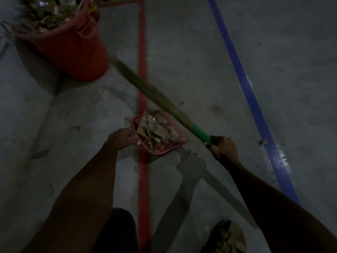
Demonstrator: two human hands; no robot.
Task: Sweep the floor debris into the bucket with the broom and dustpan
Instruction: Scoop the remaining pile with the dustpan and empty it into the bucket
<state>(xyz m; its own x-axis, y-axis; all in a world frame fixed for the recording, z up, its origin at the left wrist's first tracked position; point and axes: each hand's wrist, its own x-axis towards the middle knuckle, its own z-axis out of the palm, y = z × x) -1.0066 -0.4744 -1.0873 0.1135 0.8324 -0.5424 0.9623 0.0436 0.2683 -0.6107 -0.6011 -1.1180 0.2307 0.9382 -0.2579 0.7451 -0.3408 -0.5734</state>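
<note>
Debris (156,130), dry leaves and scraps of paper, fills the pink dustpan (175,143), which sits across the red floor line (143,179). At the dustpan's near-left corner the left hand (121,138) is wrapped closed around its handle. Just right of the dustpan, the right hand (223,149) is clenched on the green grip of the broom (145,88), whose blurred bristles slant over the dustpan toward the red bucket (73,48). Beyond the dustpan to its left, that bucket stands heaped with litter.
</note>
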